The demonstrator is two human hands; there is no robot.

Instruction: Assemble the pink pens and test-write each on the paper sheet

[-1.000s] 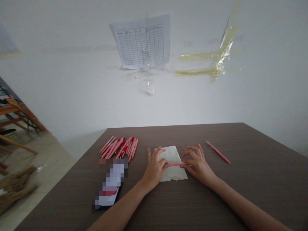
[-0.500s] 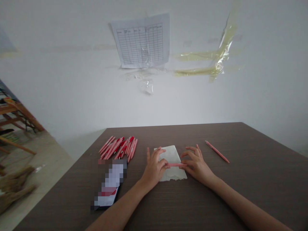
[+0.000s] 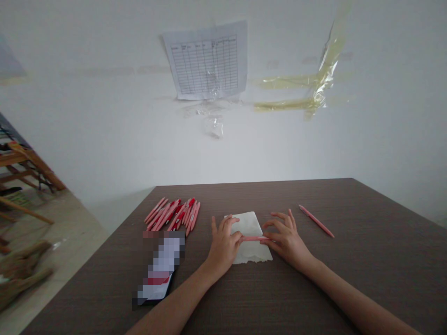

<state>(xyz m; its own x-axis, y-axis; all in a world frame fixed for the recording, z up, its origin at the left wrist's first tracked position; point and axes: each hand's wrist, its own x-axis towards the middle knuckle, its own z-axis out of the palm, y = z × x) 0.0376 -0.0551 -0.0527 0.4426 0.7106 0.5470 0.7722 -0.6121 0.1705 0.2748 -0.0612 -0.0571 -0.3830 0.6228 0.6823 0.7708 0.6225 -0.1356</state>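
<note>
A pink pen (image 3: 253,238) lies crosswise between my two hands, over a pale sheet of paper (image 3: 249,253) with a torn near edge. My left hand (image 3: 225,242) pinches the pen's left end between thumb and index finger, its other fingers spread. At the pen's right end, my right hand (image 3: 284,237) pinches it in the same way, with the remaining fingers raised. Both fingertips hide the ends of the pen. To the right of my right hand, another pink pen (image 3: 316,221) rests on the dark wooden table (image 3: 258,302).
A pile of several pink and red pens (image 3: 172,215) lies at the table's left back. In front of it is a phone (image 3: 159,272), its screen blurred out. The wall behind carries a taped printed table sheet (image 3: 209,60). Wooden furniture (image 3: 26,160) stands far left.
The hands and pen stay nearly in place; the right hand's fingers lift slightly. The whole view shifts a little.
</note>
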